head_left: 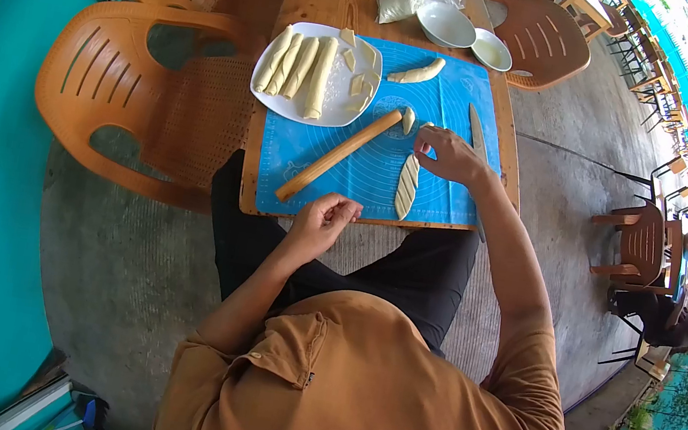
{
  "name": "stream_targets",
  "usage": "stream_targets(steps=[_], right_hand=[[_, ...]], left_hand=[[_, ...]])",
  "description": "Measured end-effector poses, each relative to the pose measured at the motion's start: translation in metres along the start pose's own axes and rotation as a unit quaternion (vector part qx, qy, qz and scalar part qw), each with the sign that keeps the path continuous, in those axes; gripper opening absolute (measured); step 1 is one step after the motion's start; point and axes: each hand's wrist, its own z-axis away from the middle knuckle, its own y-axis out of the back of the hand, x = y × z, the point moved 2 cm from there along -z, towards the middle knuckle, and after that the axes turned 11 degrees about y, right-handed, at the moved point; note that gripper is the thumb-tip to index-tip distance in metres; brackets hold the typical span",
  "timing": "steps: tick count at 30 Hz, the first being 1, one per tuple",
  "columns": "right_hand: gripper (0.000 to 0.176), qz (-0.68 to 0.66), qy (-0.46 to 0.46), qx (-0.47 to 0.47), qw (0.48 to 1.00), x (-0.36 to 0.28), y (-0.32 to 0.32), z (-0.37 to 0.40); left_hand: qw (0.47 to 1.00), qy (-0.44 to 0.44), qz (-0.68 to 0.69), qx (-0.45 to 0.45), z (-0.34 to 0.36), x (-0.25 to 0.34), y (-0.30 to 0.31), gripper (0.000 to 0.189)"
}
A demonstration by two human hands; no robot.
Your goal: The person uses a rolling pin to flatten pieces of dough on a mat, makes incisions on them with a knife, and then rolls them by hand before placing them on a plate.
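Observation:
My right hand (449,154) is over the blue mat (284,139), its fingers pinched at the top end of a slashed strip of dough (407,189); whatever lies between the fingertips is too small to make out. My left hand (325,219) is curled at the mat's near edge, and its fingertips are partly hidden. Between my hands a wooden rolling pin (340,154) lies diagonally. A small dough piece (409,121) is by its far end, with a curved dough piece (417,72) beyond. Right of my right hand lies a knife (476,132).
A white plate (288,111) holds several dough rolls and scraps at the mat's left. Two bowls (445,25) and a plastic bag of white powder (395,7) stand at the far right. Orange chairs (148,97) flank the table; a person (673,319) sits far right.

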Motion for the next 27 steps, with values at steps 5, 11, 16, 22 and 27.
stream_targets(steps=[5, 11, 16, 22, 27], right_hand=[[0.012, -0.042, -0.010, 0.016, 0.999, 0.006, -0.002, 0.003], [0.015, -0.040, -0.002, -0.003, 0.999, -0.002, 0.001, 0.002], [0.014, -0.038, -0.017, 0.012, 0.999, -0.003, 0.003, 0.006], [0.014, -0.018, -0.005, 0.028, 0.999, -0.021, 0.019, 0.017], [0.015, -0.025, -0.024, 0.043, 0.998, -0.035, 0.033, 0.025]], left_hand=[[1.000, 0.003, 0.009, -0.003, -0.002, 0.001, -0.001, 0.028], [0.998, -0.051, -0.030, -0.003, -0.012, 0.017, -0.003, 0.027], [0.997, -0.062, -0.043, -0.005, -0.031, 0.025, -0.007, 0.027], [0.996, -0.064, -0.057, -0.007, -0.033, 0.019, -0.011, 0.027], [0.997, -0.048, -0.054, -0.001, -0.028, 0.016, -0.009, 0.028]])
